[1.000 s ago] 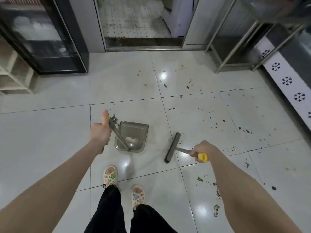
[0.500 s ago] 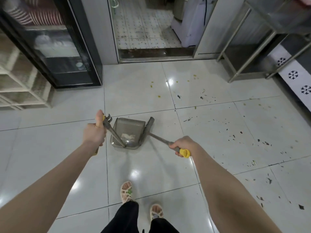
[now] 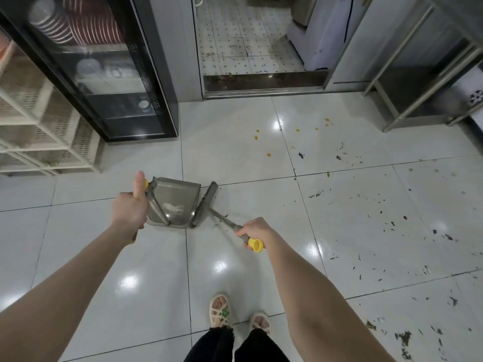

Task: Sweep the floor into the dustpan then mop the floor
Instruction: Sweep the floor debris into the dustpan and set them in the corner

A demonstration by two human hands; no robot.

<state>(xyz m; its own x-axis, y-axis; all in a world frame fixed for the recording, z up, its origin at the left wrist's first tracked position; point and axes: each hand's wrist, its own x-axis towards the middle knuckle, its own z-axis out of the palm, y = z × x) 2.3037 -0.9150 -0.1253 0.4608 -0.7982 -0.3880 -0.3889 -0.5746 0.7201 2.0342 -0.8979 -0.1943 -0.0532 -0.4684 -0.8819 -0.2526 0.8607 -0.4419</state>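
A grey dustpan (image 3: 180,194) stands on the white tiled floor (image 3: 235,150) with a pale heap of dirt inside it. My left hand (image 3: 130,207) grips the top of its long handle, thumb up. My right hand (image 3: 254,234) grips the grey broom handle near its yellow end cap. The broom head (image 3: 204,205) lies against the dustpan's right, open edge. Dark scraps (image 3: 386,226) and small yellow bits (image 3: 269,138) are scattered over the tiles to the right and ahead.
A black glass-door cabinet (image 3: 109,74) with stacked bowls stands at the far left, cream plastic crates (image 3: 39,137) beside it. A doorway with a raised sill (image 3: 261,83) lies ahead. A steel table frame (image 3: 423,82) stands at the far right. My sandalled feet (image 3: 236,313) are below.
The broom head swept left from the open floor up against the dustpan's mouth. I have stepped right and my view has shifted toward the cabinet and doorway.
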